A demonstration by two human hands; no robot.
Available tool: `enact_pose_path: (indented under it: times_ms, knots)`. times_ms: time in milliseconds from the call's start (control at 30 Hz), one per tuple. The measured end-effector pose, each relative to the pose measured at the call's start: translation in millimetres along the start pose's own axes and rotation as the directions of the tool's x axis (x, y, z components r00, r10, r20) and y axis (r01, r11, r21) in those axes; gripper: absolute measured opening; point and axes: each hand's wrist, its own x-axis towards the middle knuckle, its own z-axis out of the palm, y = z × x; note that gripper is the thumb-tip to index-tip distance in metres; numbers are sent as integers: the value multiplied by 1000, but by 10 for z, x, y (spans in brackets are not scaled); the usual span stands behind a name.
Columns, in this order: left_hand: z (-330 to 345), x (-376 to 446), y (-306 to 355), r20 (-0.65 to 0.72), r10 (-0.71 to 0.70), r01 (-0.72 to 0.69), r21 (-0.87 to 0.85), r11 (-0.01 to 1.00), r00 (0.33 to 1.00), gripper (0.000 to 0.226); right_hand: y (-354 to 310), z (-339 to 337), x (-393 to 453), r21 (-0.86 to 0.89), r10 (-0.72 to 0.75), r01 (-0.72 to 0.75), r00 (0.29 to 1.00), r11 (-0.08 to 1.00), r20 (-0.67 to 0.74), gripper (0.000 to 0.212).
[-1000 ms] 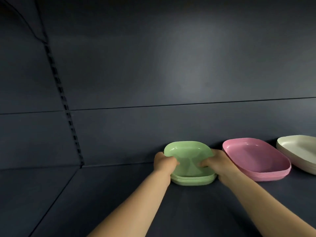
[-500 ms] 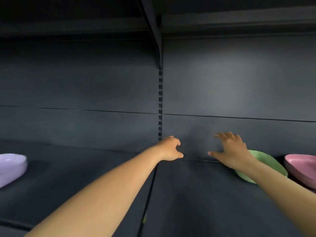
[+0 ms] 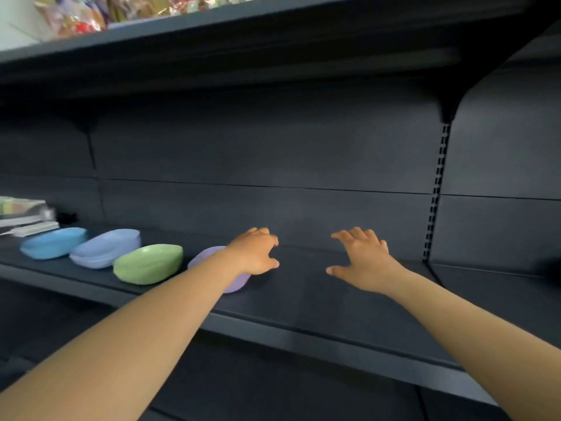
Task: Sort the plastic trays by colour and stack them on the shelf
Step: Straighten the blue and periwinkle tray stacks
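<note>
Several plastic trays lie in a row on the dark shelf (image 3: pixel 318 302): a blue tray (image 3: pixel 53 243) at the far left, a small lavender stack (image 3: pixel 104 249), a green tray (image 3: pixel 148 262), and a purple tray (image 3: pixel 233 284) partly hidden behind my left wrist. My left hand (image 3: pixel 256 252) hovers over the shelf just right of the purple tray, fingers loosely curled, holding nothing. My right hand (image 3: pixel 362 259) is spread open above the bare shelf further right, also empty.
A dark upper shelf (image 3: pixel 243 34) with packaged goods overhangs the space. Boxed items (image 3: pixel 22 215) stand at the far left behind the blue tray. A slotted upright (image 3: pixel 435 192) divides the back panel at the right.
Both hands let go of the green stack a second ago. The view has swung left, so the green and pink stacks are out of sight and the row of unsorted trays has come into view.
</note>
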Motion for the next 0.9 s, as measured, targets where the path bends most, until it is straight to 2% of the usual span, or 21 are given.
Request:
enact_pose_path:
  times_ms: [233,533,800,900]
  knots:
    - [-120,-227,-1111,-14,-79,79,11,997,997,53,-931,189,515,-31,-58,59,998,998,36,71]
    - [-229,-166,-2516,-41,-236,238,32,971,971,55,-1876,510,1430,77,-158,154,986,985,51,70]
    - [-308,-105,-3879,-48,-364,361,-66,930,930,56,-2660,850,2094,113,-207,195,972,974,109,67]
    - [-217,-40,-4326,-22,-372,368,-104,924,928,57,-3001,1000,2314,218,-194,158,969,963,152,69]
